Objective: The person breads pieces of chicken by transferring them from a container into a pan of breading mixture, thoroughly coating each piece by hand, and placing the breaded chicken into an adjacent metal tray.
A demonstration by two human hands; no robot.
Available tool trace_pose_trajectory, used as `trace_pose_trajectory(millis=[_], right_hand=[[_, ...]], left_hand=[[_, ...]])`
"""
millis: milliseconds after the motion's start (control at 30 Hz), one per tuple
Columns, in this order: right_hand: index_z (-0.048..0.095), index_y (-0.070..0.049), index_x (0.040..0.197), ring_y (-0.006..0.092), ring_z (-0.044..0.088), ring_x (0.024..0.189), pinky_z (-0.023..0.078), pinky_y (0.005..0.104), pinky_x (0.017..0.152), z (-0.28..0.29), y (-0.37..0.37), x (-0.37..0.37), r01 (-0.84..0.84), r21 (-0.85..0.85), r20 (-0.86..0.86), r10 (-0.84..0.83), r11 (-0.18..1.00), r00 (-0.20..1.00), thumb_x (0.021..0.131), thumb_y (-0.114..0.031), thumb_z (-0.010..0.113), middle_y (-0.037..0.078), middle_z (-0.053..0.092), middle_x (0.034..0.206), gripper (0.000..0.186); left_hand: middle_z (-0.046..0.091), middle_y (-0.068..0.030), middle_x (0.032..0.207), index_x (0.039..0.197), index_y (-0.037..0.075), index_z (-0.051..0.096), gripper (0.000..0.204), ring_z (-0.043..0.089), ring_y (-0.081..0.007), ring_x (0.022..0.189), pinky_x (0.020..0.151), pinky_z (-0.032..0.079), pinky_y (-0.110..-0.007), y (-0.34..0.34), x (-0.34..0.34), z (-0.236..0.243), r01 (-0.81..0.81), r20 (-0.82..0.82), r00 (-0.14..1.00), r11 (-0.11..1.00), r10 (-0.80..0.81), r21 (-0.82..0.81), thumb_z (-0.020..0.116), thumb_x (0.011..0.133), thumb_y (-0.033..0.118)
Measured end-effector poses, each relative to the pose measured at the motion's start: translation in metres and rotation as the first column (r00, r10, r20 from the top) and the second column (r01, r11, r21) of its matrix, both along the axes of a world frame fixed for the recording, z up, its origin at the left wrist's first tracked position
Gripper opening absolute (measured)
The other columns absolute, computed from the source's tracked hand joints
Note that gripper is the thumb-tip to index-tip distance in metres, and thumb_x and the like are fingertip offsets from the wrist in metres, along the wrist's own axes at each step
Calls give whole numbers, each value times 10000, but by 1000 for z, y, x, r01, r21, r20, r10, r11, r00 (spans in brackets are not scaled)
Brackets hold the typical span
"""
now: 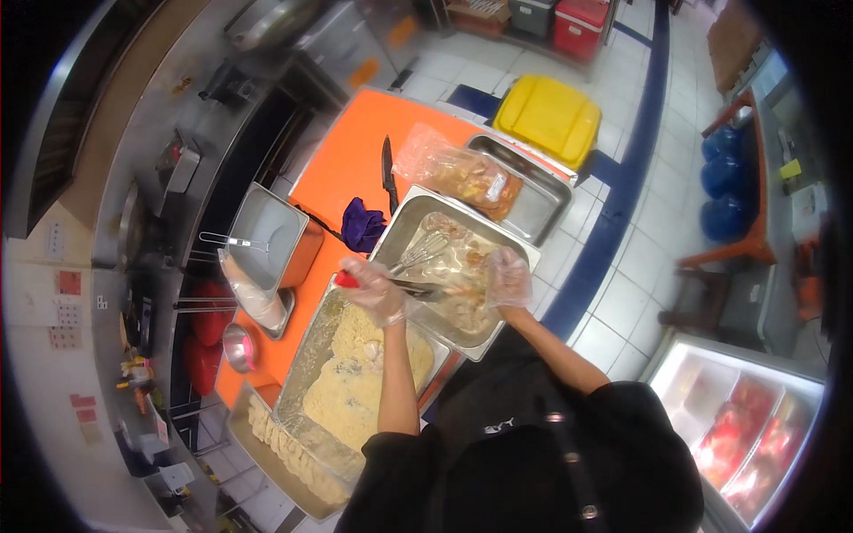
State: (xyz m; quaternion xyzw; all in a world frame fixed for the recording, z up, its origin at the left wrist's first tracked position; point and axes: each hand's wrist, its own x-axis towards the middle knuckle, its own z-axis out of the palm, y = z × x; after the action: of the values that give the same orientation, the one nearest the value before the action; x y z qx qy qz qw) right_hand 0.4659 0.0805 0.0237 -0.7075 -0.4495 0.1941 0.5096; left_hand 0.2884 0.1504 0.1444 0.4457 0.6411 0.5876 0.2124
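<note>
My left hand [373,289], in a clear plastic glove, grips a red-handled metal utensil [418,289], apparently tongs, over a steel tray [392,220] of pale wet batter and pieces. A wire whisk [422,250] lies in this tray. My gloved right hand [507,279] has curled fingers at the tray's right side; what they hold, if anything, I cannot make out. Below my left hand is a tray of pale breading flour [338,400]. A further tray [293,457] at bottom left holds a row of coated pieces.
On the orange table [355,129] are knives [388,169], a purple cloth [362,222], a bagged food pack [471,182] on a tray, containers and a small bowl [238,346]. A yellow bin [546,120] stands behind. An open chest freezer [666,369] is at right, cooking equipment left.
</note>
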Motion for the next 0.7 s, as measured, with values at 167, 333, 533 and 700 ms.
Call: trace_pose_trajectory(millis=[167,333,533,700], right_hand=[[545,-36,846,388,514,767,403,446,675,-4,-1,-2,9,32,-41,-8,999,999,905,-194,508,188,541,804,173],[570,-39,900,398,535,810,423,462,711,-4,-2,3,-77,36,73,74,996,995,917,-190,489,199,564,858,172],[567,-34,894,396,534,834,417,468,718,-3,-3,2,-36,2,-39,36,999,999,917,-204,491,201,570,877,187],[563,-34,916,392,539,854,418,463,726,10,-1,5,-74,-115,-51,68,991,996,903,-200,497,201,575,897,179]], left_hand=[[550,-65,676,726,26,464,330,534,-159,615,602,434,-283,-19,-30,-28,258,-8,966,962,-260,-91,520,979,231],[590,-84,726,777,20,542,249,586,-187,663,621,465,-304,-40,-31,-45,338,-179,928,941,-327,35,559,948,200],[623,-195,707,778,-1,612,393,632,-295,632,530,447,-367,6,13,-64,249,-646,727,966,-233,-67,530,964,335],[581,-256,648,739,-28,591,447,620,-364,606,538,440,-401,45,15,-49,176,-428,857,943,-289,-284,518,956,356]])
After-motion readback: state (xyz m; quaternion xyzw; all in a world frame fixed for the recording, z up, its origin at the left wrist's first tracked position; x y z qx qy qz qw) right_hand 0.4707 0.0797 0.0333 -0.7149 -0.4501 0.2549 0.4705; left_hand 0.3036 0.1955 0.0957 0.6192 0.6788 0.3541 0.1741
